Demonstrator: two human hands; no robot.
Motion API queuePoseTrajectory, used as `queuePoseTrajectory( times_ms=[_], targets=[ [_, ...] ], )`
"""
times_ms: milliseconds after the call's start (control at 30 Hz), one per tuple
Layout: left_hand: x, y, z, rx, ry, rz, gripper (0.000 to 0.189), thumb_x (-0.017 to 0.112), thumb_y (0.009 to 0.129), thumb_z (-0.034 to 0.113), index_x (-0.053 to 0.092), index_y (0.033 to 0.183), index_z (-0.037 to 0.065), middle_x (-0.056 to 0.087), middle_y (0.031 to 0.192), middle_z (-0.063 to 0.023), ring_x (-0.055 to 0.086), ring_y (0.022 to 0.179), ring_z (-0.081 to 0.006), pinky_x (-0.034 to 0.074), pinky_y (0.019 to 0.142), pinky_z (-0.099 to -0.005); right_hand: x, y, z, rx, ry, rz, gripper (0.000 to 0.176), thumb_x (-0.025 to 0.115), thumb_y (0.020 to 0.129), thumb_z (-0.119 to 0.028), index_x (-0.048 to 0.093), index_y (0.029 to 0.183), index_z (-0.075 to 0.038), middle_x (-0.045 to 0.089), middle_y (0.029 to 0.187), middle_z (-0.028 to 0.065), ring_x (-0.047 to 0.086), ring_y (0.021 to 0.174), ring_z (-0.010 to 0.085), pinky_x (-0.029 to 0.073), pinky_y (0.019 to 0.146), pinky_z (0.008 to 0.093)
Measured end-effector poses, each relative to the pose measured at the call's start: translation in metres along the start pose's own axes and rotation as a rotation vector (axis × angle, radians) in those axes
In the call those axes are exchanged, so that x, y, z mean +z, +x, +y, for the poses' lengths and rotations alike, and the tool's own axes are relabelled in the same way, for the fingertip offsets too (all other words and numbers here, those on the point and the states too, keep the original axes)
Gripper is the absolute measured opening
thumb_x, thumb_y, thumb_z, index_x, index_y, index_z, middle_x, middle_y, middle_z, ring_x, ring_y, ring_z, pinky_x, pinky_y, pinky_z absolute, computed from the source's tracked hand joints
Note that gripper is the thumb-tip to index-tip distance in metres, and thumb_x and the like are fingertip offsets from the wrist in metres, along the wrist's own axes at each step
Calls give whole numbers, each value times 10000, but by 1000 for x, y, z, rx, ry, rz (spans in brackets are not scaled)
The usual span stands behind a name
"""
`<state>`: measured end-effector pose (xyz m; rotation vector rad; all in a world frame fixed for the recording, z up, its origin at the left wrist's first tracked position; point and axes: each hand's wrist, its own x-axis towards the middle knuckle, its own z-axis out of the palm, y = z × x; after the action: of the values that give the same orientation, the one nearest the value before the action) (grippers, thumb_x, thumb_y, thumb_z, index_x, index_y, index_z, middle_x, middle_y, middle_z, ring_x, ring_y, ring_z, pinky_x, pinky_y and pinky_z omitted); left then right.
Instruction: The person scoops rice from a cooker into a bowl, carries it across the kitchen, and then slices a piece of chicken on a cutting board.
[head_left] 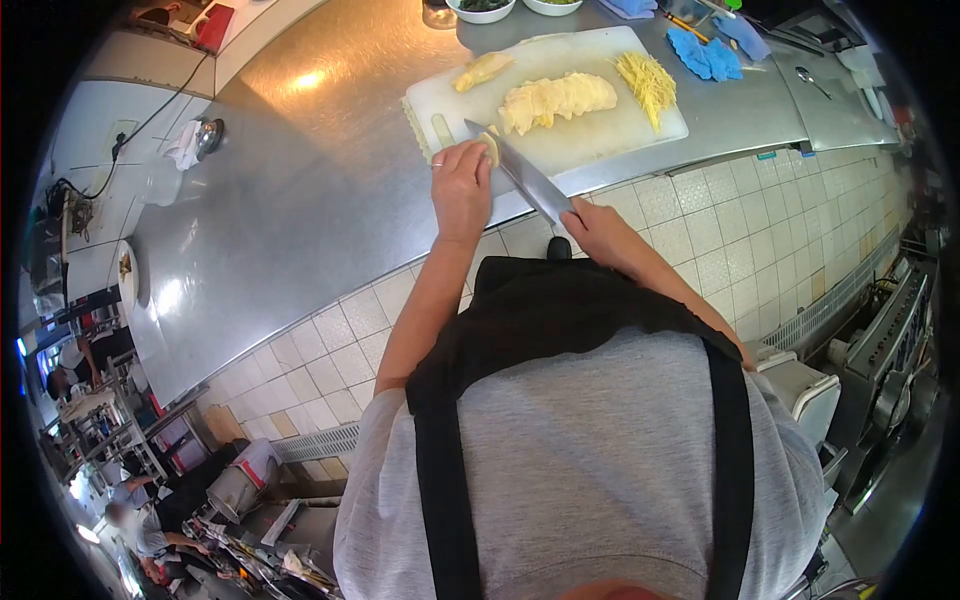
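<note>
A white cutting board (590,145) lies near the counter's front edge. My left hand (463,187) is at the board's left end, its fingers closed on a pale yellow piece of what looks like peeled ginger (490,149). In my right hand (603,236) is the handle of a large kitchen knife (536,186). The blade slants up and left across the board's front edge, its tip end beside the held piece. Overlapping ginger slices (558,101) spread over the middle of the board. Thin ginger strips (648,86) are heaped at its right end, and a whole chunk (484,71) rests at the back left.
The board stands on a steel counter (300,190). Behind it are white bowls (482,14) with greens. Crumpled blue gloves (704,56) and a spoon (813,82) lie to the right. A plate (141,280) sits at the far left. Other people are at lower left.
</note>
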<state>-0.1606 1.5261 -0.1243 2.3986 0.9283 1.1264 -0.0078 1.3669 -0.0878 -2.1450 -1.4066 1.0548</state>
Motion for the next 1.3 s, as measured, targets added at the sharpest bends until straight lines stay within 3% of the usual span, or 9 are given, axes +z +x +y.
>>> queuePoseTrajectory(
  times_ms=[200, 500, 600, 700, 733, 800, 900, 1000, 1300],
  targets=[
    [-6, 27, 2, 52, 159, -76, 184, 663, 744, 97, 667, 927, 78, 654, 967, -35, 571, 892, -257, 446, 769, -376, -9, -9, 1, 7, 7, -27, 332, 446, 926, -287, 524, 936, 36, 607, 841, 307, 588, 807, 474, 456, 749, 516],
    [12, 65, 5, 147, 226, -337, 107, 646, 777, 119, 715, 858, 112, 688, 955, 9, 580, 905, -243, 449, 778, -373, -7, -6, 16, -57, 69, -38, 354, 457, 924, -308, 537, 913, 36, 605, 861, 303, 584, 837, 471, 457, 755, 497],
    [8, 67, 10, 107, 244, -384, 124, 631, 783, 106, 703, 883, 93, 683, 979, -30, 588, 913, -255, 450, 810, -377, -13, -8, 14, -62, 86, -54, 360, 451, 926, -316, 541, 910, 32, 605, 862, 299, 583, 841, 468, 456, 754, 493],
    [6, 64, 0, 181, -2, -122, 112, 593, 784, 82, 674, 858, 61, 666, 916, -78, 595, 889, -294, 453, 809, -385, -23, -10, 7, -46, 137, -93, 362, 445, 929, -322, 541, 912, 26, 604, 850, 294, 583, 832, 467, 455, 748, 495],
    [0, 62, 0, 177, 0, -122, 112, 593, 784, 82, 674, 858, 61, 666, 916, -78, 595, 889, -294, 453, 809, -385, -24, -10, 6, -33, 165, -114, 361, 442, 930, -325, 540, 915, 23, 604, 841, 291, 582, 824, 467, 454, 744, 498],
    [-15, 50, 3, -143, -62, -64, 140, 603, 800, 67, 671, 922, 57, 660, 987, -112, 604, 934, -286, 460, 856, -375, -22, -8, 10, -68, 138, -52, 353, 443, 930, -322, 534, 925, 19, 603, 833, 292, 580, 818, 470, 451, 740, 503],
    [-20, 23, 3, -229, -66, -158, 134, 617, 795, 68, 667, 917, 46, 657, 967, -107, 602, 930, -289, 468, 841, -374, -25, -3, 12, -102, 95, 50, 336, 444, 931, -315, 524, 945, 10, 601, 823, 295, 576, 809, 473, 445, 734, 514],
    [-12, 5, 12, -103, -36, -134, 147, 641, 778, 72, 661, 919, 39, 654, 978, -111, 597, 930, -301, 463, 851, -379, -28, 0, 12, -99, 70, 106, 322, 448, 930, -308, 518, 954, 5, 600, 819, 298, 576, 806, 475, 442, 732, 520],
    [0, 0, 21, -25, 50, -48, 198, 682, 727, 55, 657, 922, 34, 653, 991, -112, 590, 918, -311, 455, 850, -392, -28, 9, 8, -117, 14, 97, 330, 453, 928, -303, 525, 927, 19, 605, 811, 301, 581, 806, 480, 445, 744, 520]
  ],
)
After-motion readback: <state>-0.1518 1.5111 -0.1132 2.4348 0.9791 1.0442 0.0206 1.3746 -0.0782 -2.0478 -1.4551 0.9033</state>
